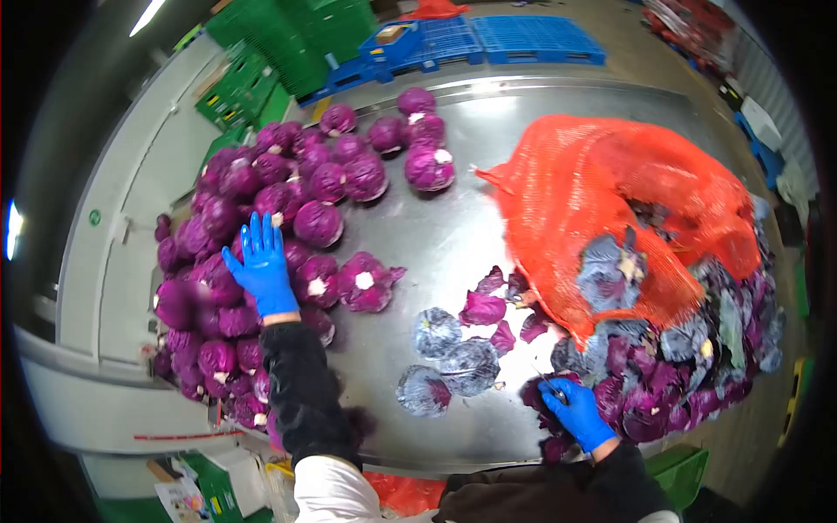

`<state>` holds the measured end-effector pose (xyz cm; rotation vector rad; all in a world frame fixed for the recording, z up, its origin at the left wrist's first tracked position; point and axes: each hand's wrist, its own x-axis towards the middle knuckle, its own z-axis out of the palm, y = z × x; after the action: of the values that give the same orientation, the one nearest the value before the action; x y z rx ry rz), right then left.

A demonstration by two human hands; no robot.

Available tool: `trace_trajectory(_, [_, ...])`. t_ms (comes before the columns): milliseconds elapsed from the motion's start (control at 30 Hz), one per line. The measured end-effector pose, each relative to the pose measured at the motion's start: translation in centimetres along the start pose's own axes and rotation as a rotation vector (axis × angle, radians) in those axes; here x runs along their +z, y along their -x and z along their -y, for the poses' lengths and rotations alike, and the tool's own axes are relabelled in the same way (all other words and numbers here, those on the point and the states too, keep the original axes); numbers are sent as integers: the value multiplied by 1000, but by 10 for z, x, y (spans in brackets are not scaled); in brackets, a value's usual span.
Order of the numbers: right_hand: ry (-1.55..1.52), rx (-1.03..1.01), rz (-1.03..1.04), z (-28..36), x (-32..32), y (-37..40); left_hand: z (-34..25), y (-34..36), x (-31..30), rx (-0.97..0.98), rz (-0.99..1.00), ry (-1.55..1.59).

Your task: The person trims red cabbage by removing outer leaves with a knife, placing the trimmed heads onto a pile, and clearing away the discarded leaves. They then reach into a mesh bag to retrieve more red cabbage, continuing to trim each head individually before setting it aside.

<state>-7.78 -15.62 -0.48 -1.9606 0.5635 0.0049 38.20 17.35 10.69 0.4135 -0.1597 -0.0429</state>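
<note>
My left hand [261, 268], in a blue glove, lies with fingers spread over a heap of trimmed red cabbages [318, 224] on the left of the metal table. In my right hand [575, 411], also gloved in blue, is a small knife [550, 385]; its dark handle shows, and the thin blade points up and left. Between the hands rest several untrimmed cabbages [468, 366] with dull bluish outer leaves. Loose purple leaves [482, 308] lie just beyond them. Right of my right hand is a pile of removed cabbage leaves [646, 410].
An orange-red mesh bag [558, 209] spreads over the right of the steel table [418, 253], a bluish cabbage [606, 273] at its mouth. Blue pallets [536, 40] and green crates [288, 39] stand beyond the far edge. A green bin [680, 473] is near my right elbow.
</note>
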Motion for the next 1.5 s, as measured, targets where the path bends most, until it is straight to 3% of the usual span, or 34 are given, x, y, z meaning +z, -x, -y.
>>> trace_trajectory(33, [-25,10,-28,3,-1,-4,11,10,9,-34,-79,-79])
trace_trajectory(167, [-81,-3,-254,-37,-15,-7,71,36,0,-397,230,-326])
trace_trajectory(233, [140,52,-240,-50,-41,1,121,55,24,-566,279,-384])
trace_trajectory(300, [-41,69,-237,-95,-53,11,176,88,59,-579,460,-586])
trace_trajectory(367, [40,-8,-194,-95,-66,20,240,118,95,-712,715,-475])
trace_trajectory(433, [-98,161,-124,-63,-82,25,293,153,148,-842,787,-730])
trace_trajectory(500, [-262,0,-230,-48,-91,21,354,173,165,-943,791,-700])
trace_trajectory(567, [-353,-176,-401,-23,-115,-1,413,180,173,-896,755,-743])
trace_trajectory(633, [-446,-80,-452,5,-151,-31,468,177,172,-847,714,-783])
trace_trajectory(700, [-402,-360,-665,21,-180,-76,515,170,168,-649,796,-818])
trace_trajectory(767, [-454,-169,-453,25,-219,-113,538,177,171,-657,820,-931])
trace_trajectory(833, [-370,57,-272,-1,-260,-159,565,174,158,-879,1139,-1415])
trace_trajectory(867, [-95,122,-261,-27,-281,-191,575,163,146,-755,1420,-1683])
trace_trajectory(900, [182,183,-243,-50,-302,-217,579,158,144,-763,1419,-1686])
trace_trajectory(967, [215,51,-620,-65,-333,-238,579,151,153,-554,1291,-1847])
trace_trajectory(1000, [196,37,-698,-75,-348,-257,583,144,167,-541,1134,-1878])
trace_trajectory(1033, [176,25,-776,-82,-356,-273,596,138,163,-557,1128,-1884])
trace_trajectory(1100, [159,46,-753,-96,-356,-295,622,132,157,-162,826,-1474])
trace_trajectory(1133, [146,54,-740,-103,-356,-305,629,134,165,-169,825,-1476])
trace_trajectory(1167, [145,58,-736,-110,-355,-313,633,137,172,-346,738,-1330])
trace_trajectory(1200, [111,128,-627,-115,-352,-321,639,140,175,-513,647,-1179])
trace_trajectory(1233, [77,195,-517,-118,-349,-327,649,141,169,-516,642,-1184])
trace_trajectory(1267, [-149,302,-300,-119,-348,-331,659,142,161,-639,596,-1060])
trace_trajectory(1300, [-145,296,-292,-121,-343,-332,665,144,158,-752,548,-929])
trace_trajectory(1367, [-307,135,-345,-119,-330,-324,662,155,158,-788,424,-632])
trace_trajectory(1500, [-105,21,-400,-76,-315,-264,606,187,168,-717,324,-641])
